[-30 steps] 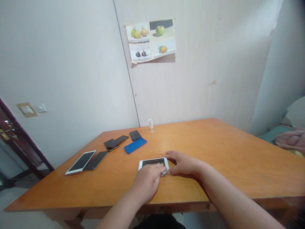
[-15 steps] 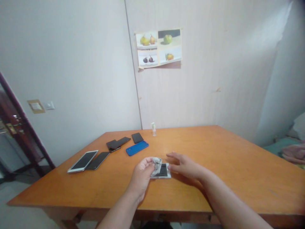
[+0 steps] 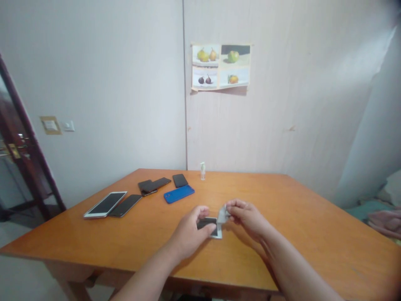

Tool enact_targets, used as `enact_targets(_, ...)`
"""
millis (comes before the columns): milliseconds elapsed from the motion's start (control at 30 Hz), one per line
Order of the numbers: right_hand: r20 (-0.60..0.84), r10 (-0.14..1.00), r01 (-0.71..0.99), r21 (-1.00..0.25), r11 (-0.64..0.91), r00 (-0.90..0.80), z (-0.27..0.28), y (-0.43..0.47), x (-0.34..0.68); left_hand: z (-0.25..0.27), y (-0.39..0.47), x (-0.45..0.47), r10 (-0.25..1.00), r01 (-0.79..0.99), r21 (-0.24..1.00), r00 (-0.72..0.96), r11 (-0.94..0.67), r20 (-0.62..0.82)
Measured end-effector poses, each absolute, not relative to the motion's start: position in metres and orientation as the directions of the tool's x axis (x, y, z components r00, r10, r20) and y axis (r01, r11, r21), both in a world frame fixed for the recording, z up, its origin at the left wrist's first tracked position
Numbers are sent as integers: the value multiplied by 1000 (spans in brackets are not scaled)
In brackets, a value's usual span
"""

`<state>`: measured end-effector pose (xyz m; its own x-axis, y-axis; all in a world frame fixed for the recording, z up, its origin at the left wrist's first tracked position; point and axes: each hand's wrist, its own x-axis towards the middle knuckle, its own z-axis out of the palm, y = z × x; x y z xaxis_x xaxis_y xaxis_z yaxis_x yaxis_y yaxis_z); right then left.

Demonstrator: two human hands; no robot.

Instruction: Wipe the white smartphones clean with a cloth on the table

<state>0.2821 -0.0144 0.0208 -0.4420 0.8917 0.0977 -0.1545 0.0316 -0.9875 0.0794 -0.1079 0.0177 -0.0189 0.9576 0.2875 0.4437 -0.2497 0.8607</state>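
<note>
On the wooden table [image 3: 297, 225], a white tablet [image 3: 105, 204] lay at far left, with a dark phone [image 3: 126, 205] right against its side. Beyond these, two black phones [image 3: 159, 183] overlapped, one resting partly across the other, and a blue phone [image 3: 179, 194] sat just in front of a small dark phone [image 3: 179, 180], between it and the person. Farther back, near the wall, a clear pump bottle [image 3: 203, 173] stood upright; its contents were too small to make out. A sheet of fruit pictures [image 3: 221, 67] hung above, and pinkish bedding [image 3: 385, 219] showed at the right edge. The white phone [image 3: 219, 235] lay flat near the front of the table, screen up, its left end hidden under the left hand [image 3: 191, 230]. That hand had its thumb and fingers spread, the thumb over the screen; how firmly it pressed could not be told. The right hand [image 3: 246, 215] pinched a crumpled pale cloth [image 3: 223, 215] between thumb and fingers, at the phone's right end.
</note>
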Motion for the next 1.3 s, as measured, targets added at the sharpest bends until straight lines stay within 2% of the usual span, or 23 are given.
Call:
enact_targets(100,100,958,-252,-967,30,-269,20,-2,289,26,-110,52,954,751,603,125,-270,272)
enact_targets(167,71,978,-294,-956,10,-198,17,3,292,29,-111,37,962,830,492,185,-263,202)
enact_targets(233,43,987,-317,-948,-8,-153,14,6,292,29,-110,26,966,853,454,211,-256,149)
enact_targets(333,27,993,-322,-947,-11,-111,10,8,292,27,-108,20,964,836,479,233,-268,131)
enact_targets(533,35,998,-284,-959,18,-54,2,17,293,23,-80,24,960,811,517,193,-274,205)
enact_targets(767,18,999,-288,-958,6,-39,-9,30,297,17,-21,32,958,859,456,124,-234,258)
enact_targets(1000,-13,999,-316,-948,-28,-48,-6,25,296,5,-7,31,947,855,444,151,-270,284)
enact_targets(1133,14,994,-338,-941,-24,-111,-3,18,289,8,-10,33,910,854,417,139,-310,391)
enact_targets(1200,29,990,-330,-944,-20,-142,-1,12,284,14,-12,35,878,828,444,114,-343,465)
enact_targets(1300,37,985,-264,-964,-8,-167,8,3,273,24,-18,39,853,713,562,98,-420,512)
